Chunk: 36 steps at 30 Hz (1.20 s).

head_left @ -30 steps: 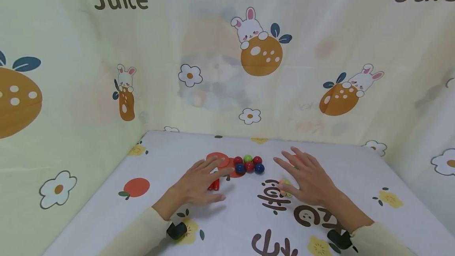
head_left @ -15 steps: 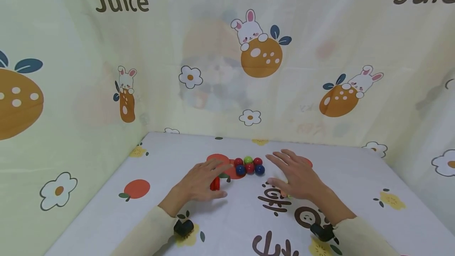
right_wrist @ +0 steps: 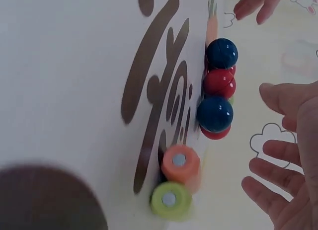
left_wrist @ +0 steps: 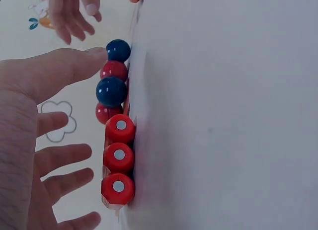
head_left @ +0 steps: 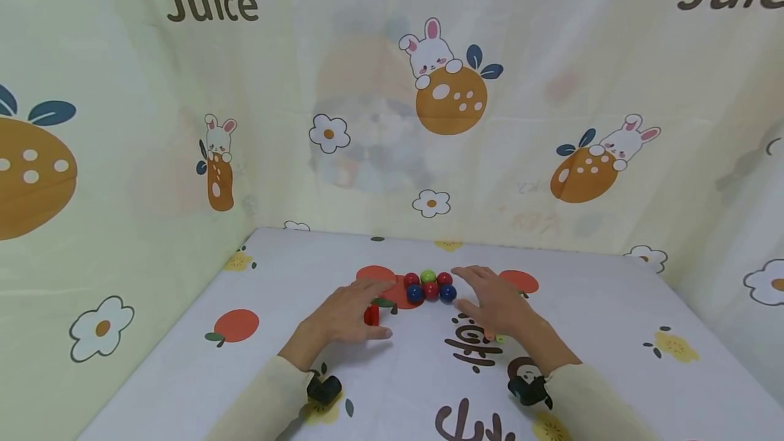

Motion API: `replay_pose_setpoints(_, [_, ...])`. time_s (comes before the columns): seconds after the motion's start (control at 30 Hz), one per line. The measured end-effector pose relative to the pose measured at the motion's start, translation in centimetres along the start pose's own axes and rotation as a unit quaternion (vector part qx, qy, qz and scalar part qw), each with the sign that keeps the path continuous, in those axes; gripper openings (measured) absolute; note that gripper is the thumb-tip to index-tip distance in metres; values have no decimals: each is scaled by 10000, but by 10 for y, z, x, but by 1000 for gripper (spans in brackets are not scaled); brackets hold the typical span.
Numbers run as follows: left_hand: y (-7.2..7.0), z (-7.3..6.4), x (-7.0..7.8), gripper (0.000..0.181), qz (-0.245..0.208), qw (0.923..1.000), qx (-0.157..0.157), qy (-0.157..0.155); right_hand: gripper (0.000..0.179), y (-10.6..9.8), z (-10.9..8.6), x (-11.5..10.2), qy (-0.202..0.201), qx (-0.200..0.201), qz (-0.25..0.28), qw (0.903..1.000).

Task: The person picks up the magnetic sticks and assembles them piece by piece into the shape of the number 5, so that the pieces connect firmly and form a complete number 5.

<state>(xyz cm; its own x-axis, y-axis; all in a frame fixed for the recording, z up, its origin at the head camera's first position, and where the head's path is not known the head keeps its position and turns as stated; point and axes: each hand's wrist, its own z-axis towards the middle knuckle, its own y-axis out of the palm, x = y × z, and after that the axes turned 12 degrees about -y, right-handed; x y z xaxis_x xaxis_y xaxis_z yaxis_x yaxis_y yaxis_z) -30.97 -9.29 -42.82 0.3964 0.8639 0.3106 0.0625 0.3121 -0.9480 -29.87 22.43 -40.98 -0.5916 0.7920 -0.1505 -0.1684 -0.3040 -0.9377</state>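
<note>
Both bare hands hover over the table with fingers spread, holding nothing. My left hand (head_left: 343,315) is above red rods (head_left: 371,316); in the left wrist view three grey-centred rod ends (left_wrist: 119,155) sit in a row below the thumb (left_wrist: 64,71). My right hand (head_left: 499,301) is above an orange rod (right_wrist: 180,163) and a yellow-green rod (right_wrist: 170,201), mostly hidden by it in the head view. Between the hands lie glossy balls in two touching rows: a green ball (head_left: 428,276) between red ones behind, a red ball (head_left: 431,291) between blue balls (head_left: 414,293) in front.
A white cloth (head_left: 416,373) with printed fruit and dark lettering covers the table. A cream curtain (head_left: 275,87) printed with rabbits and oranges rises behind and at both sides. Each wrist carries a small black camera (head_left: 323,390).
My right hand has moved left and inward, from farther right to close beside the balls. My left hand has shifted slightly right. Rods and balls stay where they were.
</note>
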Motion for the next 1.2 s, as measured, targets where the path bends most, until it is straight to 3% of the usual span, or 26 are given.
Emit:
replay_pose_setpoints(0.23, [1, 4, -3, 86, -539, 9978, -130, -352, 61, 8, 11, -4, 424, -87, 480, 9979])
replay_pose_setpoints(0.47, [1, 4, -6, 88, -585, 9973, -133, -419, 57, 11, 20, -7, 548, -132, 721, 9958])
replay_pose_setpoints(0.73, [11, 7, -14, 80, -506, 9974, -151, -492, 53, 14, 28, -10, 743, -334, 675, 9944])
replay_pose_setpoints(1.0, [13, 7, -16, 65, -903, 9940, -156, -599, 50, 18, 36, -13, 972, -435, 592, 9925])
replay_pose_setpoints(1.2, [11, 5, -15, 59, -869, 9943, -138, -605, 44, 25, 40, -11, 1084, -522, 498, 9915])
